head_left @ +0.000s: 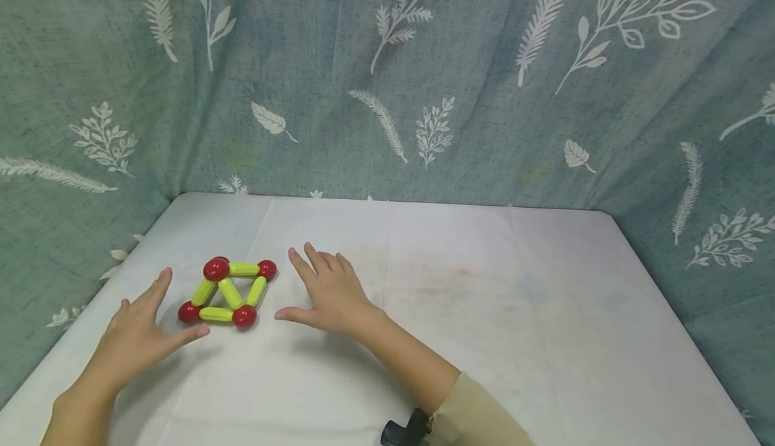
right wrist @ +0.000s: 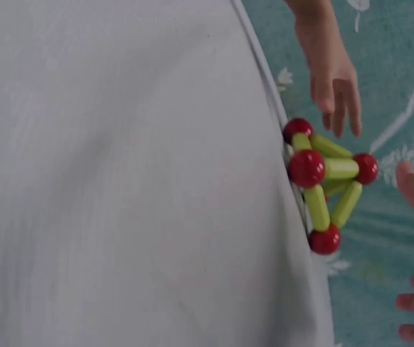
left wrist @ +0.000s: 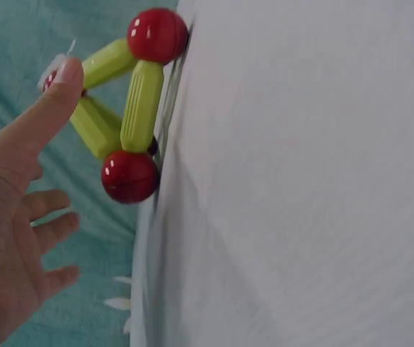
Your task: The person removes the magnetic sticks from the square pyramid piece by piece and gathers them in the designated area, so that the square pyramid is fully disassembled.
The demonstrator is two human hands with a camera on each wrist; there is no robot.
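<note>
Rod-and-ball figure [head_left: 229, 291] lies flat on the white cloth-covered table [head_left: 484, 338], near its left edge: glossy red balls joined by ribbed, rounded yellow-green plastic rods, forming a rhombus with one diagonal rod. Left hand [head_left: 140, 333] rests just left of it, fingers straight and spread, thumb tip near the lower balls. Right hand [head_left: 329, 291] lies just right, fingers apart, palm down. Neither hand grips the figure. Backdrop: teal woven curtain [head_left: 387, 83], white leaf print.

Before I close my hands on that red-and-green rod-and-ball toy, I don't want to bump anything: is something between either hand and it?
Nothing visible. The left hand and the right hand flank the rod-and-ball toy, fingers spread, with only bare white table cover in the gaps.
</note>
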